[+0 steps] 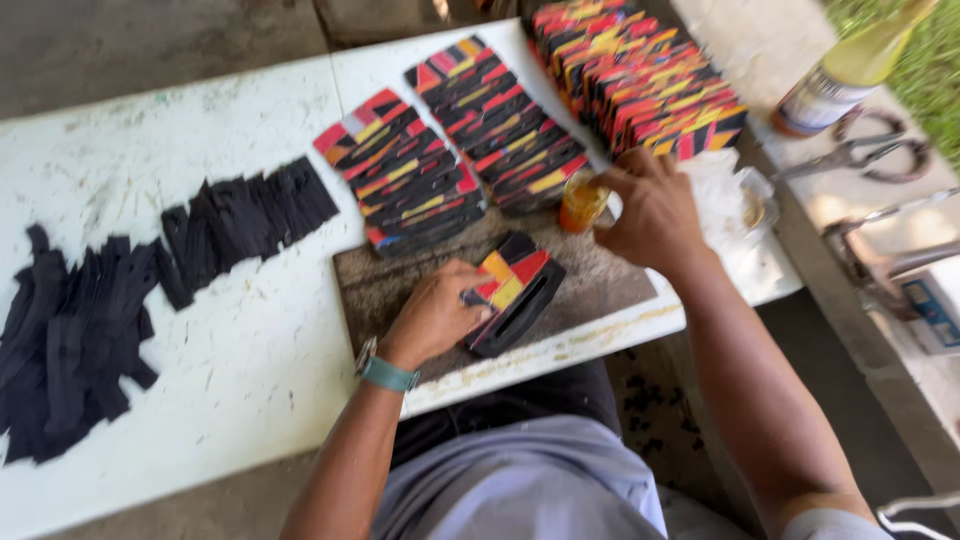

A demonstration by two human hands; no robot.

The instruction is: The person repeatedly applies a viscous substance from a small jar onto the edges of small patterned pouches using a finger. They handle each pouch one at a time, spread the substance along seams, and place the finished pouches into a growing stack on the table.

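My left hand [437, 312] presses on a small flat pouch [513, 290] with a red, yellow and black patchwork face, lying on a dark work board [590, 280]. My right hand [650, 208] reaches to a small orange jar [581, 201] just beyond the board and grips its top. Three rows of similar patchwork pieces lie farther back: one row [405, 172] at the left, one [500, 120] in the middle, and a taller stack [635, 70] at the right.
Black strips [110, 300] lie in overlapping piles on the white table [230, 370] at the left. A crumpled white cloth [725, 200], a bottle [850, 70] and metal tools [870, 155] sit on the concrete ledge at the right.
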